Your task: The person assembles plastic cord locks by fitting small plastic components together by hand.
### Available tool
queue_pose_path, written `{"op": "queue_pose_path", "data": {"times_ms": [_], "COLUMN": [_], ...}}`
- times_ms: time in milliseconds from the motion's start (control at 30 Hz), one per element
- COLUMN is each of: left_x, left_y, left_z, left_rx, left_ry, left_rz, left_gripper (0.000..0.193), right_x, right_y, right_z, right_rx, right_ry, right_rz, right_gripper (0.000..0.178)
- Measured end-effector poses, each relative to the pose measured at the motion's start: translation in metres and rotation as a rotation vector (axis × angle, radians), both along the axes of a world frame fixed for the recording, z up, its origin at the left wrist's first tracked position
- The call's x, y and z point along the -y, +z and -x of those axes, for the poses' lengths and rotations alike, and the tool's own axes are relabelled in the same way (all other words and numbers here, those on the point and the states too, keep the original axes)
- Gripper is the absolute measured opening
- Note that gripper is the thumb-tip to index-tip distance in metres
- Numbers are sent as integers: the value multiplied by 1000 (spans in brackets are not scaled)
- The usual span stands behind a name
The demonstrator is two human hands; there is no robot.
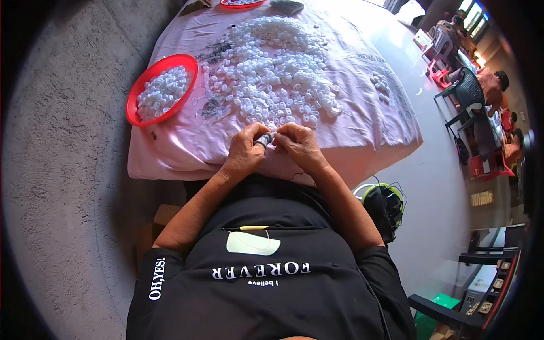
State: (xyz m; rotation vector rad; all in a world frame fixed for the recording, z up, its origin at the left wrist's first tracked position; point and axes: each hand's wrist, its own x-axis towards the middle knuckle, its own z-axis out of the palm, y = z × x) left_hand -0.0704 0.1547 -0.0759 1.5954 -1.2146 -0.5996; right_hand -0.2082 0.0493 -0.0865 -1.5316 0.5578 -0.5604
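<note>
Over the near edge of the pink-covered table, my two hands meet fingertip to fingertip. My left hand is closed, with a small white plastic piece at its fingertips. A grey, banded wrap or ring-like thing shows at its fingers; I cannot tell which. My right hand is pinched against the same spot, and what lies between its fingertips is too small to name. Just beyond both hands spreads a large heap of small white plastic pieces. Small dark grey bits lie to its left.
A red bowl of white pieces stands at the table's left edge. Another red container and a grey-green bundle sit at the far end. Some white pieces lie apart at right. Further right, people sit near a dark chair.
</note>
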Motion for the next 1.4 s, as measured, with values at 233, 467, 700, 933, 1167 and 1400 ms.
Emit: {"op": "queue_pose_path", "data": {"times_ms": [233, 467, 700, 933, 1167, 1400], "left_x": [-1, -17, -53, -42, -37, -37], "left_y": [6, 1, -17, -10, -13, -18], "left_z": [1, -78, -147, -134, -141, -140], "left_rx": [151, 244, 459, 578, 637, 699], "left_ry": [54, 258, 371, 276, 244, 270], "left_rz": [16, 98, -22, -35, -100, -117], "left_gripper": [13, 26, 32, 29, 17, 17], "right_x": [-3, -5, -2, -5, -6, -3], "right_y": [0, 15, -6, -5, -3, -5], "right_z": [-5, -20, -29, -24, -23, -22], "right_rx": [70, 139, 125, 90, 100, 112], "right_ry": [-32, -32, -4, 18, 5, 24], "right_rz": [-33, 22, 259, 327, 363, 322], "right_gripper": [12, 8, 6, 6, 5, 5]}}
